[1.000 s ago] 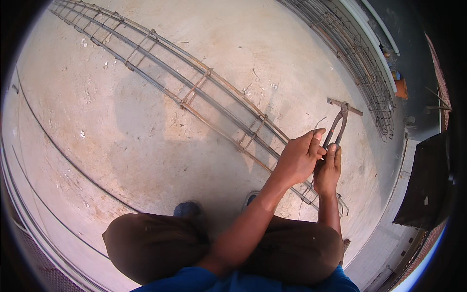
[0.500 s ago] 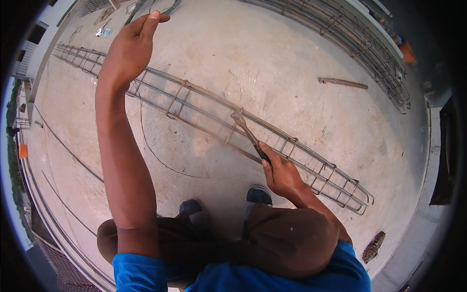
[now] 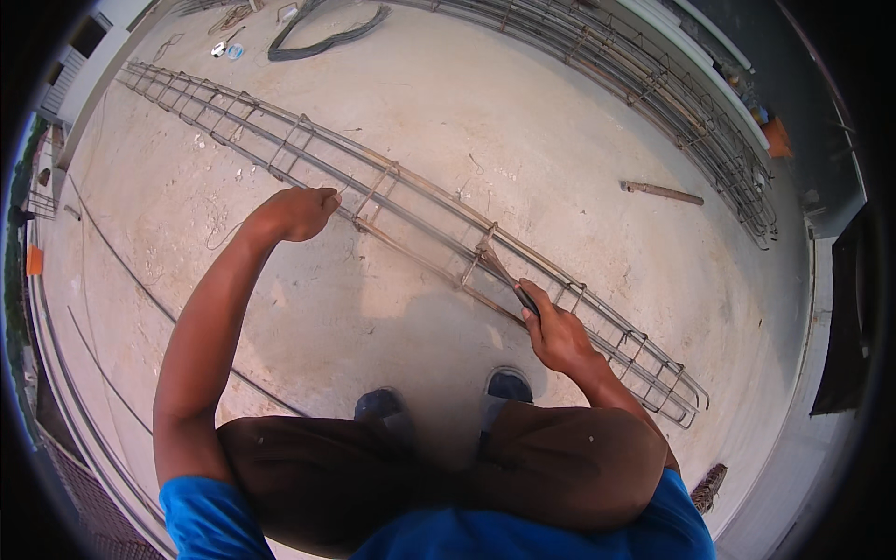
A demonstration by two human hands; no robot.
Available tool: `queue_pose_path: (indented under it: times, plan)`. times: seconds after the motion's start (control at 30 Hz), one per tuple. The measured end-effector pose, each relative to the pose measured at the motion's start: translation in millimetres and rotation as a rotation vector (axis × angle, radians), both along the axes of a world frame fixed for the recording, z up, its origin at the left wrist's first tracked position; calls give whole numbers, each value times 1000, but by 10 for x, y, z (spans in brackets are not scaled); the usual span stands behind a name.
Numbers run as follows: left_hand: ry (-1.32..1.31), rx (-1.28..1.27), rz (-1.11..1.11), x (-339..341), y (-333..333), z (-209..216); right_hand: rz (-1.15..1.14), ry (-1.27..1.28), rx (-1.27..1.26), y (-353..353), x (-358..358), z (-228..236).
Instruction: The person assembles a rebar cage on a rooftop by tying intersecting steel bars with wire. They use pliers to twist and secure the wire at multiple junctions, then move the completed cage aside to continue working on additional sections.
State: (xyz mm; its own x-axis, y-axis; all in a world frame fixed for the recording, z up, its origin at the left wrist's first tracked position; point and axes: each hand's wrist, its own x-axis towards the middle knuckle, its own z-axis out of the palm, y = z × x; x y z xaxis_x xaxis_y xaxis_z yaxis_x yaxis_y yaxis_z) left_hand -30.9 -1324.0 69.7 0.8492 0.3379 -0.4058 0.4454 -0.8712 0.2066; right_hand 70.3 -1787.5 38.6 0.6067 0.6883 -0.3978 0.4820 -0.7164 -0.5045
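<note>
Long rusty steel rebar cage [image 3: 411, 219], lying on the concrete floor [image 3: 579, 168]: right hand [image 3: 557, 334], fingers clenched on metal pincers [image 3: 509, 280] at one stirrup; left hand [image 3: 297, 213] pinching thin wire; further stirrups apparently remain.

One head-worn fisheye looks steeply down, close over the knees, onto the concrete floor [image 3: 392, 327].

We stand on a construction site: a bare concrete slab [image 3: 579, 140] carries long tied rebar cages [image 3: 420, 219] and coiled wire [image 3: 322, 37].
</note>
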Motion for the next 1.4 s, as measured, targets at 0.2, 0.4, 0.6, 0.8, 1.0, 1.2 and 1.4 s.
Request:
queue_pose_path:
  times: [0.2,0.4,0.6,0.8,1.0,1.2,1.4]
  plan:
    - [186,-125,-8,-140,302,-439,-3,-381,-107,-52,-90,130]
    - [55,102,-60,30,246,-493,382,-456,-55,925,419,506]
    - [64,73,-138,128,312,-472,671,-386,-159,2477,626,862]
    - [-8,102,-152,216,292,-501,706,-371,-145,3126,748,317]
    - [-76,83,-140,165,324,-805,477,-278,-27,3587,664,-344]
    - [-133,-61,-51,143,104,-804,514,-125,-150,3735,888,-490]
    - [-203,-64,171,125,-97,-971,667,-72,-245,3806,1164,-674]
